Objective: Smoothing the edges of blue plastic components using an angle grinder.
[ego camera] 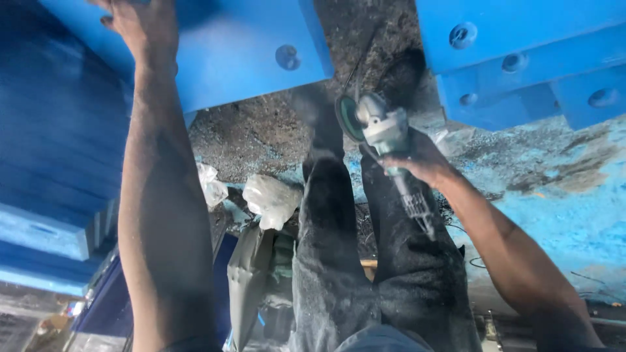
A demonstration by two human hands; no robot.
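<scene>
My right hand (417, 160) is wrapped tight around the body of a grey grinder (388, 140), its green disc (349, 118) pointing up and away from me, above my dark trousers (365, 261). My left hand (140, 26) reaches far forward with its fingers spread flat against a blue steel beam (241, 58), holding nothing. Between the beams lies dark gritty ground (261, 127). Crumpled plastic bags (270, 199) sit just left of my knees. Another bolted blue beam (521, 52) stands at upper right.
</scene>
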